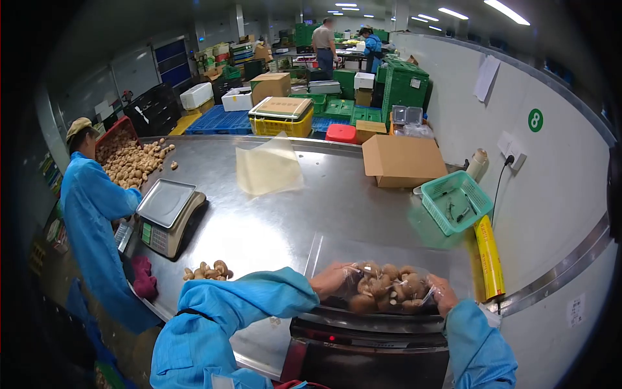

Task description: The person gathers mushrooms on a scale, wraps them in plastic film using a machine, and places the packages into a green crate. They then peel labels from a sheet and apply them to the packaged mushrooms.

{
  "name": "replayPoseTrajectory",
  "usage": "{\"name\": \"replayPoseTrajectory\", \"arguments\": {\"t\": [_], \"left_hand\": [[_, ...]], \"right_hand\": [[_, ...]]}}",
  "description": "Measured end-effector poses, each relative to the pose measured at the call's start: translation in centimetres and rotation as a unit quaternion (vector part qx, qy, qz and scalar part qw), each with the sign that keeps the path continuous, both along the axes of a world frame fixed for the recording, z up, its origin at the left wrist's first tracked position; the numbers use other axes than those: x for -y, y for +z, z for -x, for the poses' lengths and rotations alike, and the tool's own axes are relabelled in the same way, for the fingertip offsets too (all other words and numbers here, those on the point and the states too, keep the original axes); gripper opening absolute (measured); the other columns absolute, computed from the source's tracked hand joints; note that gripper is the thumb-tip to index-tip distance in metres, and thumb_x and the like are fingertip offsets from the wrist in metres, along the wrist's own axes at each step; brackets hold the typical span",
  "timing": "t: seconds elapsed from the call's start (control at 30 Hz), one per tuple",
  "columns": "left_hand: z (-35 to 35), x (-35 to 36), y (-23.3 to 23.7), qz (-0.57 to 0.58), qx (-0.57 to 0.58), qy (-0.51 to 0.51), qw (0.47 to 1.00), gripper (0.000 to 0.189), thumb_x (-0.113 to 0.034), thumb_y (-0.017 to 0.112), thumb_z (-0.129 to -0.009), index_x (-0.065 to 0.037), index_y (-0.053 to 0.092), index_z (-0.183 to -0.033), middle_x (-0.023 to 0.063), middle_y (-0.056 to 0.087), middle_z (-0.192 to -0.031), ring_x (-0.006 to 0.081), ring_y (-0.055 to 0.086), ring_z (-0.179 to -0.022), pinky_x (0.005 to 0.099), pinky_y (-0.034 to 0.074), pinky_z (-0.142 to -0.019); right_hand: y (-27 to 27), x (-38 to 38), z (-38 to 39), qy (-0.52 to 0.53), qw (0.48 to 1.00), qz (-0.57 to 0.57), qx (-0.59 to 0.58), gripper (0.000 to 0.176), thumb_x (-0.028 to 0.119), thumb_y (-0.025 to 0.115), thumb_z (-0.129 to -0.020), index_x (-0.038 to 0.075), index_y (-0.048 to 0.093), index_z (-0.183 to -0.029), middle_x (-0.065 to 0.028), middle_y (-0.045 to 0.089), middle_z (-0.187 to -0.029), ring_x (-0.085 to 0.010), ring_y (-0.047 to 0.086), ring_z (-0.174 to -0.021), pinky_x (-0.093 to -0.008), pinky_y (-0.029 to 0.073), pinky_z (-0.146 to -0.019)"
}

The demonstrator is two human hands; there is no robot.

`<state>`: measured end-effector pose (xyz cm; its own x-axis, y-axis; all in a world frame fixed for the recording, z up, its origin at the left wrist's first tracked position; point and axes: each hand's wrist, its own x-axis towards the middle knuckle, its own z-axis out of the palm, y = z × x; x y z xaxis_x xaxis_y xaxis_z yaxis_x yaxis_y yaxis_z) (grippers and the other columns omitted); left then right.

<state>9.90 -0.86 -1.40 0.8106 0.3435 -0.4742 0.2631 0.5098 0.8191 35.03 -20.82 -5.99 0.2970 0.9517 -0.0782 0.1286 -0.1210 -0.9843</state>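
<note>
A tray of brown mushrooms with clear film over it lies at the front edge of the steel table, just behind a dark machine with a small red light. My left hand grips the film at the tray's left end. At the right end my right hand has its fingers closed on the film too. A few loose mushrooms rest on the table, left of my left sleeve.
A scale stands on the left, beside a co-worker in blue near piled mushrooms. Farther back are film sheets and a cardboard box. A green basket and yellow roll lie right.
</note>
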Motion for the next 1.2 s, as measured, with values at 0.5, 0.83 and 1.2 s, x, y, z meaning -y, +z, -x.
{"name": "replayPoseTrajectory", "arguments": {"t": [0.5, 0.83, 1.2], "left_hand": [[14.4, 15.2, -8.9, 0.249, -0.068, 0.144, 0.955, 0.029, -0.024, 0.049, -0.091, -0.002, 0.056, -0.108, 0.0091, 0.061, -0.099, 0.0224, 0.061, -0.089, 0.0381, 0.050, -0.081], [15.9, 15.9, -7.8, -0.053, -0.060, 0.207, 0.975, 0.033, -0.031, 0.054, -0.090, -0.002, 0.057, -0.104, 0.0061, 0.060, -0.090, 0.0120, 0.056, -0.071, 0.0226, 0.045, -0.060], [17.8, 14.6, -7.9, -0.253, 0.027, 0.127, 0.959, 0.026, -0.020, 0.057, -0.089, -0.007, 0.050, -0.068, -0.0064, 0.043, -0.063, 0.0034, 0.036, -0.059, 0.0208, 0.031, -0.050]], "right_hand": [[-2.7, 15.4, 12.9, -0.137, 0.870, 0.153, -0.449, 0.028, 0.019, 0.046, -0.091, -0.005, 0.056, -0.101, -0.0145, 0.062, -0.092, -0.0248, 0.062, -0.082, -0.0373, 0.051, -0.077], [-3.6, 14.3, 17.4, -0.282, 0.958, 0.056, -0.013, 0.023, 0.018, 0.051, -0.091, 0.002, 0.055, -0.074, 0.0009, 0.052, -0.067, -0.0048, 0.044, -0.061, -0.0222, 0.037, -0.053], [-2.5, 17.0, 24.7, -0.521, 0.823, -0.055, -0.219, 0.030, 0.026, 0.047, -0.094, 0.011, 0.041, -0.068, 0.0041, 0.036, -0.055, -0.0040, 0.033, -0.040, -0.0208, 0.022, -0.034]]}}
